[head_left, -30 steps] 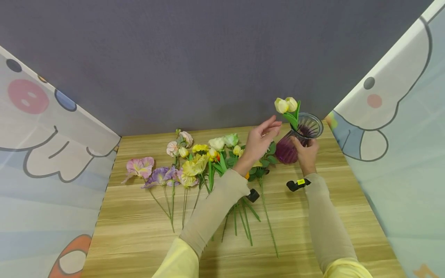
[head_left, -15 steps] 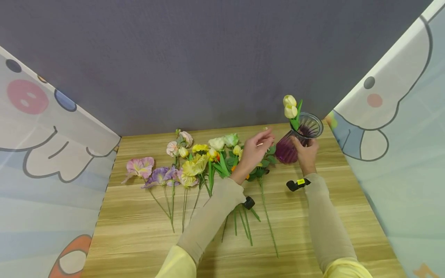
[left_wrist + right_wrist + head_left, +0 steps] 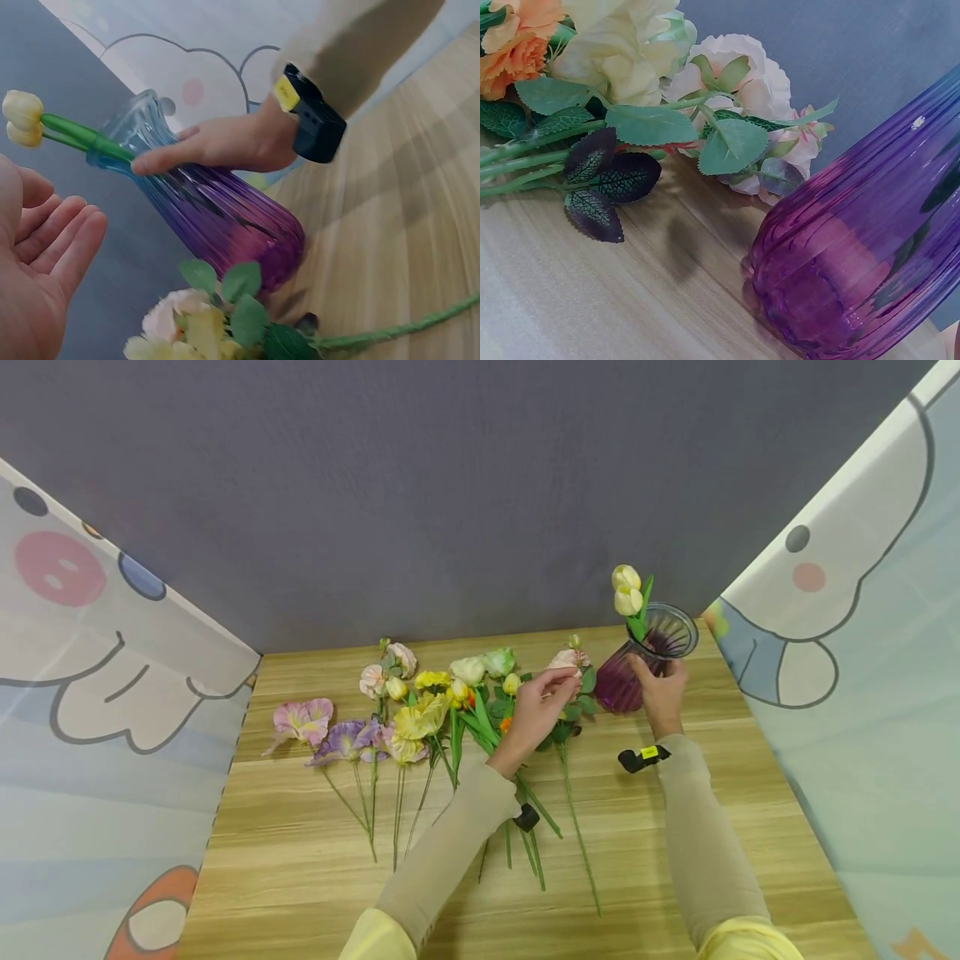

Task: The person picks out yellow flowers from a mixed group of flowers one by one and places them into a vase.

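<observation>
Right hand has the glass vase by the neck, thumb and fingers curled round it. Vase is at the desk's far right corner, base on the wood; looks upright, though the angle makes that hard to swear to. In it: one stem with two cream tulips, leaning on the left side of the rim, leaves poking out of the mouth. No other flower seen in there. Left hand hangs over the right end of the loose flowers, palm empty, fingers loosely bent and pinching nothing, apart from the blooms below. Loose lot runs along the far half of the desk, most stems aimed at the near edge: pink bloom toward the left edge, then purple bloom, yellow flowers, white-green roses, and a pale pink rose just beside the vase. My read: early days. Tulip stem's in, everything else is left out; count unclear, stems overlap.
</observation>
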A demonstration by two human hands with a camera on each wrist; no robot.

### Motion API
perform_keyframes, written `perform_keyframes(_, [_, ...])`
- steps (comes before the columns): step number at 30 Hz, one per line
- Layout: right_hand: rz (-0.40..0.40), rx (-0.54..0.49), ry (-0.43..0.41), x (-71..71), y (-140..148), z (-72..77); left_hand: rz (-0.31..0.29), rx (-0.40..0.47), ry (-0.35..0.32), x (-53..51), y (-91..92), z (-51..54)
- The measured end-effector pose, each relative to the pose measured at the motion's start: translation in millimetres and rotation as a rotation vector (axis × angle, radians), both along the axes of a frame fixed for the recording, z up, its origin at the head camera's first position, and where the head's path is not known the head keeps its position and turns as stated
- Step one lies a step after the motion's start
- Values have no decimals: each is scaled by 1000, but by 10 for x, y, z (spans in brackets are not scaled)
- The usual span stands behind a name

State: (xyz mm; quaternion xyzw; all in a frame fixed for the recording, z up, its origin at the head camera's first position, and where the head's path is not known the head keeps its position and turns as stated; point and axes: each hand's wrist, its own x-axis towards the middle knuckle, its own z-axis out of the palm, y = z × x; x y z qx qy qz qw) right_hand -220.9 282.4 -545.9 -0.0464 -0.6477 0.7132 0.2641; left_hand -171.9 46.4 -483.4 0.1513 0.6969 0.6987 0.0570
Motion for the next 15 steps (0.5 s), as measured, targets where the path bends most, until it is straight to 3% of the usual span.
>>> perform_keyframes(6, [-12,33,-5,20,-8,22,6,41,-30,98,-59,-147])
perform_keyframes(15, [-19,46,-21,24,-7,17,51,24,-81,231,-170,-376])
